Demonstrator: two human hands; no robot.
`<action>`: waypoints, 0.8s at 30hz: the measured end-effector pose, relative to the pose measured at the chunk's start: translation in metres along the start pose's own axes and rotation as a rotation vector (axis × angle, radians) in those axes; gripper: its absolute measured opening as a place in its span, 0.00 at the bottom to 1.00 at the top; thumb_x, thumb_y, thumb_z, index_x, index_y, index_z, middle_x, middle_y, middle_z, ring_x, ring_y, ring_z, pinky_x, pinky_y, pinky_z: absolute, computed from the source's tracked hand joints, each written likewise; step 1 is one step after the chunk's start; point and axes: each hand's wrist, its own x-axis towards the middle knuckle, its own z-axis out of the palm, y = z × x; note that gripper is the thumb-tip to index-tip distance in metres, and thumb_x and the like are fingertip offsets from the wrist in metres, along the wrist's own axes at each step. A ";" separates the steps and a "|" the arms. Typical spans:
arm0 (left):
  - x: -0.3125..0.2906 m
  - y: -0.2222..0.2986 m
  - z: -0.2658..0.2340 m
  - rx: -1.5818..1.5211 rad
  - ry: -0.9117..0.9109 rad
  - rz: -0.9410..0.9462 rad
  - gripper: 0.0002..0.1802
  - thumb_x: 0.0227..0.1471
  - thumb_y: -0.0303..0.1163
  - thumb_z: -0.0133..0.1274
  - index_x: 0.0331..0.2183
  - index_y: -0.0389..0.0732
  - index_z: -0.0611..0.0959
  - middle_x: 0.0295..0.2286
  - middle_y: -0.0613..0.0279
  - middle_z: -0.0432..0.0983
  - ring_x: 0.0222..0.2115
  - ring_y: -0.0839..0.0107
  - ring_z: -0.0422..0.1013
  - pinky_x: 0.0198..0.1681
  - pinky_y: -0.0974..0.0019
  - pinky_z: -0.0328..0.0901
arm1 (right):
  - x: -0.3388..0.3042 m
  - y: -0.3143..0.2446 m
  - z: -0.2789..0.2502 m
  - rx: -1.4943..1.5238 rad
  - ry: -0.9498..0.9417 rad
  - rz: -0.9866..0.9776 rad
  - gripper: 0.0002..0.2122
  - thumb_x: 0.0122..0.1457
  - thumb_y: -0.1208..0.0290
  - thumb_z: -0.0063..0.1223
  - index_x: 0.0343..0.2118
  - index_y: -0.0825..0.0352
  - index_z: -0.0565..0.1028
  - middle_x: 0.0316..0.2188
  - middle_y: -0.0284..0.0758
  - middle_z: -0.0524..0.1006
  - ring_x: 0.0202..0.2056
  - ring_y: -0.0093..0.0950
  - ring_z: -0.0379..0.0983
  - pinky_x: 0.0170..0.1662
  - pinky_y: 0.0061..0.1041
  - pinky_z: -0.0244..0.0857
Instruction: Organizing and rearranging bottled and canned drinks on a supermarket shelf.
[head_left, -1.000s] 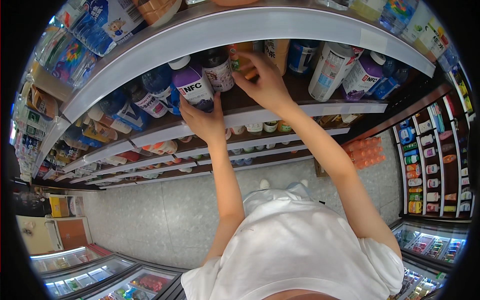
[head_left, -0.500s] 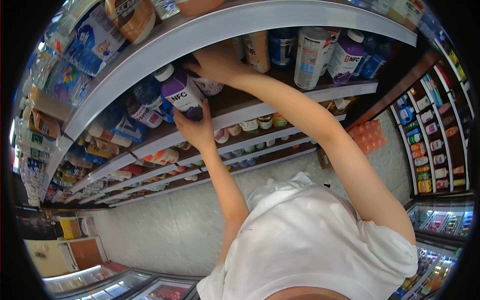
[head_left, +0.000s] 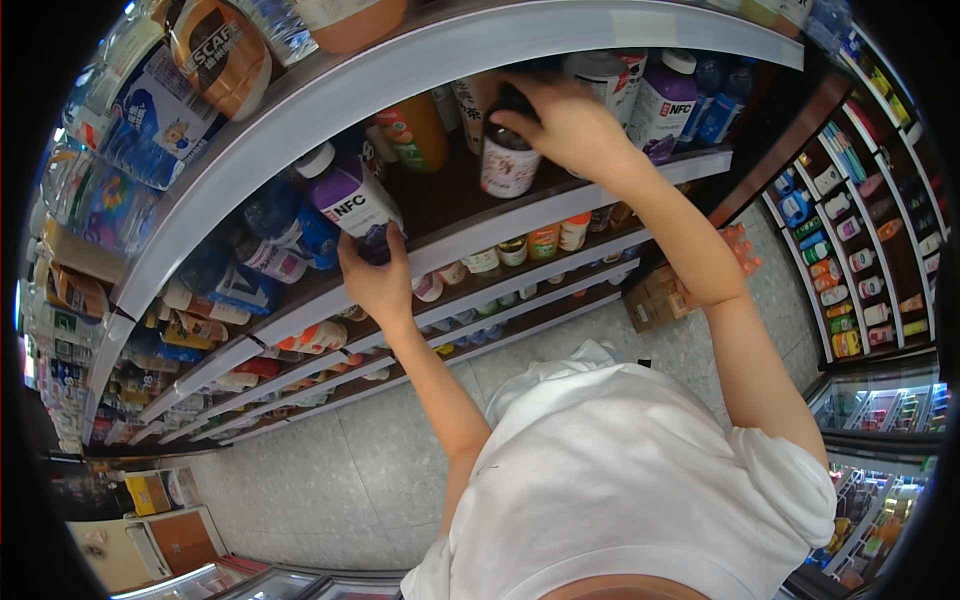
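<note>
My left hand is closed round the lower part of a purple juice bottle with a white cap, which leans at the front of a shelf. Further right, my right hand grips the top of a dark bottle with a pale patterned label. That bottle stands close to the shelf's front edge, its cap hidden by my fingers. Between the two sits an orange drink bottle, farther back. A similar purple bottle is right of my right hand.
A pale shelf edge curves just above my hands, with large bottles on top. Lower shelves hold several rows of drinks. A cardboard box is on the floor, and another stocked shelf stands at the right.
My right hand has moved right along the shelf with the dark bottle, away from the purple one. The orange drink bottle has come into sight. My left hand keeps its hold.
</note>
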 end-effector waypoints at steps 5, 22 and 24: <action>-0.005 0.009 0.018 -0.035 -0.077 0.040 0.25 0.45 0.33 0.62 0.44 0.33 0.76 0.38 0.48 0.76 0.39 0.55 0.75 0.41 0.60 0.67 | 0.008 0.013 -0.002 -0.132 -0.005 0.022 0.19 0.56 0.64 0.54 0.50 0.62 0.71 0.41 0.46 0.75 0.42 0.46 0.72 0.43 0.43 0.68; -0.009 0.042 0.068 -0.132 -0.308 0.210 0.19 0.49 0.33 0.58 0.44 0.38 0.78 0.38 0.51 0.77 0.39 0.55 0.75 0.39 0.56 0.69 | -0.072 -0.017 -0.027 0.147 0.169 -0.090 0.11 0.50 0.66 0.61 0.36 0.62 0.77 0.47 0.34 0.74 0.28 0.32 0.77 0.31 0.27 0.73; -0.004 0.037 0.057 -0.157 -0.286 0.257 0.18 0.48 0.33 0.58 0.43 0.38 0.79 0.39 0.51 0.77 0.41 0.55 0.74 0.42 0.57 0.68 | -0.085 -0.016 -0.035 0.198 0.045 0.047 0.11 0.51 0.67 0.60 0.37 0.63 0.78 0.46 0.34 0.75 0.27 0.28 0.77 0.31 0.25 0.73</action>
